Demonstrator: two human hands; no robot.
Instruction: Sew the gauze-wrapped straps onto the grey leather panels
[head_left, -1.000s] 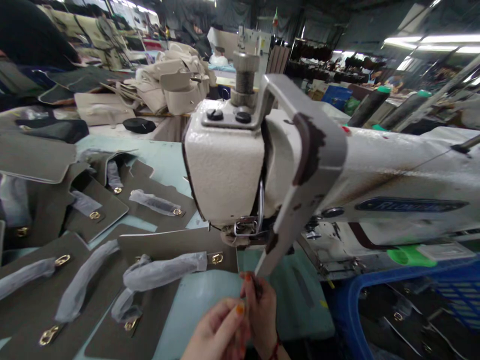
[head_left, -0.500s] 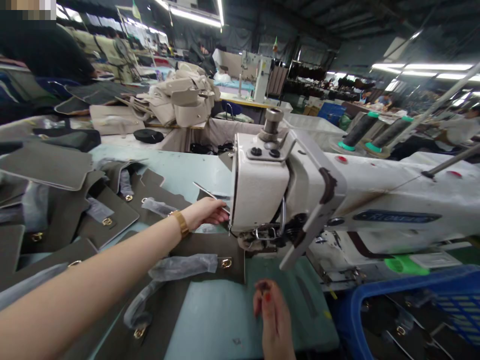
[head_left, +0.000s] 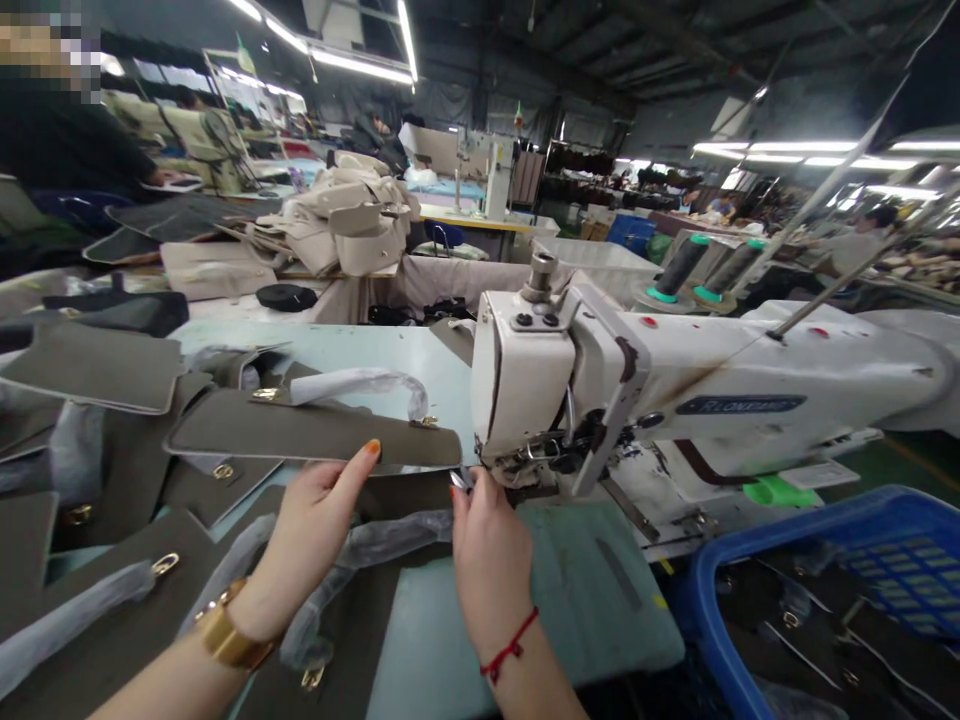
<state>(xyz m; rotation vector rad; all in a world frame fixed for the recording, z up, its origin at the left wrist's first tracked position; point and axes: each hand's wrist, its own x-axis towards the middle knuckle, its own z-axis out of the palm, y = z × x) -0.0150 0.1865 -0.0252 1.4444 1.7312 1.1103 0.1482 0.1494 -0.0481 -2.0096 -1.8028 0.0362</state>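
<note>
My left hand (head_left: 319, 530) is closed on the near edge of a grey-brown bag panel (head_left: 315, 432), thumb on top. A plastic-wrapped handle (head_left: 352, 384) with gold clasps lies along the panel's far side. My right hand (head_left: 491, 550) pinches small silver snips (head_left: 460, 482) at the panel's right corner, just left of the needle area of the white sewing machine (head_left: 525, 370). Their blades show in part; the rest is hidden in my fingers. Under my hands lies another grey-brown panel (head_left: 352, 610) with a wrapped handle (head_left: 397, 537).
More panels with wrapped handles are heaped on the pale green table (head_left: 427, 640) at left. A blue basket (head_left: 709, 610) holding similar pieces stands at right. Beige bags (head_left: 367, 235) are piled behind. A person in dark clothing (head_left: 67, 130) is at far left.
My left hand has drawn back from beside the machine head and now holds up a panel. My right hand has risen to the panel's corner, with snips showing.
</note>
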